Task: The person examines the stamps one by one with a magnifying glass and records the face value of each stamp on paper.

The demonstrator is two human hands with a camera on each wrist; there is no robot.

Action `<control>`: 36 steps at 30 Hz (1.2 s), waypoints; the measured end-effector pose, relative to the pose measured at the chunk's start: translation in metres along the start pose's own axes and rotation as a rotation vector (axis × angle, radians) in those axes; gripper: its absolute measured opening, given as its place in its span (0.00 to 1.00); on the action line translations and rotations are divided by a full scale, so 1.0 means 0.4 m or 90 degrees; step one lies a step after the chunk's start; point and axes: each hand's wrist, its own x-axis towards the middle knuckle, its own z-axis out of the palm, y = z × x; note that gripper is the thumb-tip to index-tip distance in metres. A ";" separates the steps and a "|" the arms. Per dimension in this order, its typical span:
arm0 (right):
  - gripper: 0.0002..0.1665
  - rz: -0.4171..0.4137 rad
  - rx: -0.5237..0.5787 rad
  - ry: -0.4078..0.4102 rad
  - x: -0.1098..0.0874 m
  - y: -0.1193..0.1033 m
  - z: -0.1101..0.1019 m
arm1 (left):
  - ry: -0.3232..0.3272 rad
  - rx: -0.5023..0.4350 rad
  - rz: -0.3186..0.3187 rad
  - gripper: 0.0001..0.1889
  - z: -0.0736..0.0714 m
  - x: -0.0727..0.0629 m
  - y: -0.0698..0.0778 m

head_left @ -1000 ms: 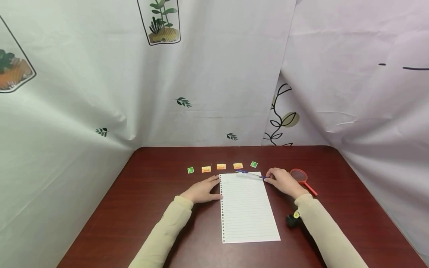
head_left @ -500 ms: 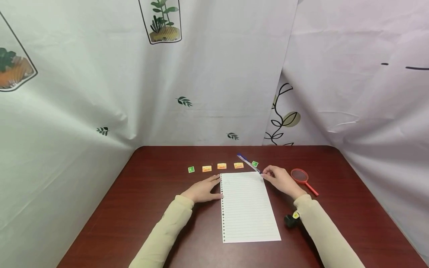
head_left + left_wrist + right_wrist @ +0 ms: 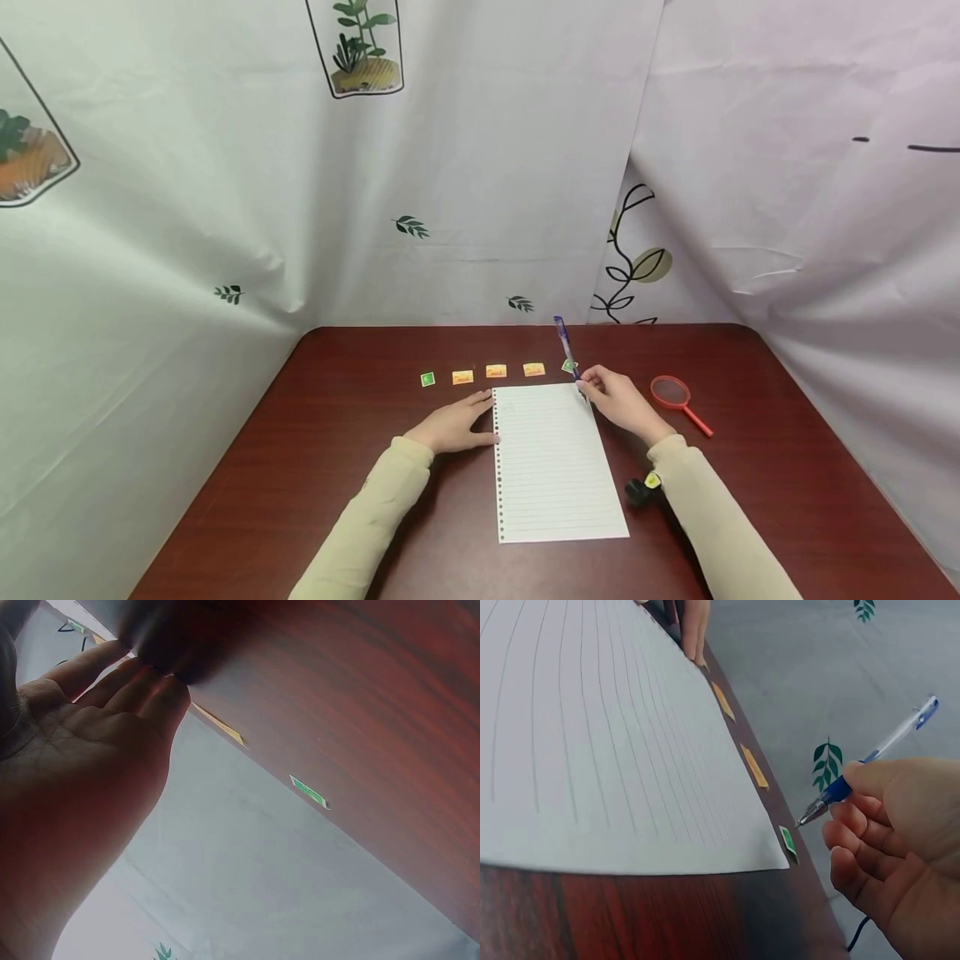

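While the left hand (image 3: pixel 453 425) rests at the punched edge of a sheet of lined paper (image 3: pixel 558 467), its fingers are long and relaxed, and its thumb stands wide apart from them. The right hand (image 3: pixel 621 402) pinches a blue pen (image 3: pixel 566 346) between thumb and fingers, near the upper right corner of the sheet. The pen is tilted, with the tip downward; whether this tip touches the paper, I cannot tell. Near the upper left corner of the sheet I see faint marks.

Beyond the sheet, small paper pieces lie in a row: one green piece (image 3: pixel 427 380) at the left end, three orange pieces (image 3: pixel 496 371), and another green piece (image 3: pixel 788 841) near the pen. To the right of the right hand, a red magnifying glass (image 3: pixel 684 407) lies on the dark reddish table (image 3: pixel 300 467).
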 end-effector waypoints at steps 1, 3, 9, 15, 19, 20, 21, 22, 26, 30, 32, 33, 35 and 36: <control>0.11 0.001 0.001 -0.002 0.000 -0.002 0.002 | 0.000 0.000 0.000 0.42 0.001 0.000 0.000; 0.11 0.002 0.006 -0.004 0.000 -0.005 0.006 | 0.000 0.001 0.001 0.42 0.002 0.000 0.000; 0.11 0.013 0.028 -0.005 0.002 -0.016 0.016 | -0.002 -0.002 -0.003 0.42 0.002 -0.001 -0.001; 0.09 -0.005 0.056 0.009 0.004 -0.029 0.021 | 0.000 -0.006 -0.006 0.42 0.001 -0.001 0.001; 0.06 -0.025 0.076 0.019 0.008 -0.037 0.028 | 0.003 -0.009 -0.009 0.42 0.000 -0.001 0.001; 0.06 -0.025 0.079 0.020 0.009 -0.039 0.031 | 0.004 -0.009 -0.009 0.42 0.000 -0.001 0.001; 0.05 -0.024 0.085 0.020 0.010 -0.041 0.034 | 0.004 -0.009 -0.009 0.42 0.000 -0.001 0.001; 0.05 -0.021 0.088 0.019 0.011 -0.044 0.037 | 0.004 -0.009 -0.009 0.42 0.000 -0.002 0.001; 0.07 -0.002 0.105 0.015 0.018 -0.053 0.051 | 0.003 -0.011 -0.009 0.42 -0.001 -0.002 0.001; 0.11 0.015 0.120 0.016 0.029 -0.062 0.072 | 0.003 -0.011 -0.011 0.42 -0.001 -0.001 -0.001; 0.12 0.019 0.131 0.014 0.034 -0.065 0.084 | 0.002 -0.010 -0.012 0.42 -0.001 0.001 -0.002; 0.12 0.023 0.140 0.014 0.035 -0.067 0.091 | 0.002 -0.010 -0.011 0.42 0.000 0.001 -0.002; 0.11 0.033 0.163 0.017 0.036 -0.069 0.105 | -0.002 -0.008 -0.010 0.42 0.001 0.003 -0.001; 0.09 0.037 0.172 0.018 0.037 -0.069 0.111 | -0.006 -0.007 -0.010 0.42 0.003 0.003 -0.001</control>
